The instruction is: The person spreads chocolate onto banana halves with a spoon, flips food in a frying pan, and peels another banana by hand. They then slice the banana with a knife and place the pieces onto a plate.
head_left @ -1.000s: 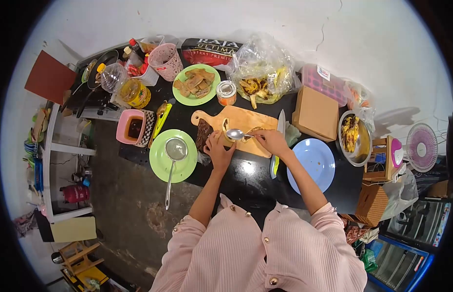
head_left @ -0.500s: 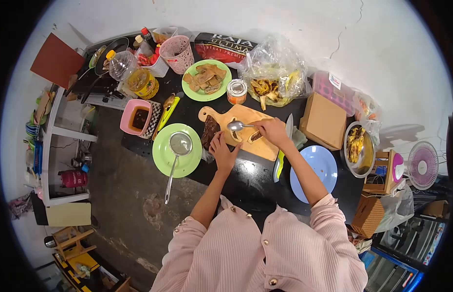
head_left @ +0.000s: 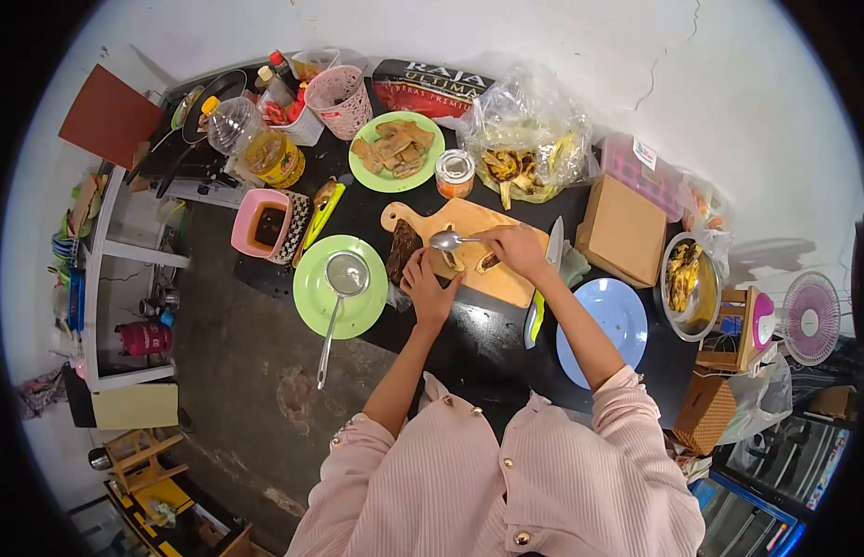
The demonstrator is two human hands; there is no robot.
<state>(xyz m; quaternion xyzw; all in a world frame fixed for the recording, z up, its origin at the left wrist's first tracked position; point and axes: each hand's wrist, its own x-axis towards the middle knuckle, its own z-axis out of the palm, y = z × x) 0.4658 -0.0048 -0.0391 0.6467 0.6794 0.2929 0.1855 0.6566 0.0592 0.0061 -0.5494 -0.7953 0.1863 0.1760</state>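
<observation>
My right hand (head_left: pixel 516 249) grips a metal spoon (head_left: pixel 446 241) by its handle, the bowl of the spoon over a pale, dark-edged piece of food (head_left: pixel 451 261). That piece lies on the wooden cutting board (head_left: pixel 474 218), and the fingers of my left hand (head_left: pixel 430 290) close around its near end. To the left of it, a dark brown wrinkled piece (head_left: pixel 403 249) rests at the board's edge beside my left fingers. Under my right hand is another small dark-and-pale piece (head_left: pixel 488 263). A kitchen knife (head_left: pixel 555 239) lies just past the board's right side.
A green plate with a strainer (head_left: pixel 347 276) is at left, a blue plate (head_left: pixel 603 331) at right. Behind the board stand a plate of flat brown slices (head_left: pixel 394 153), a jar (head_left: pixel 454 174) and a plastic bag of peels (head_left: pixel 520 139). A second, green-handled knife (head_left: pixel 535 317) lies nearby.
The spoon has shifted slightly left over the pale piece. The whole view has moved a little; both hands keep nearly the same place.
</observation>
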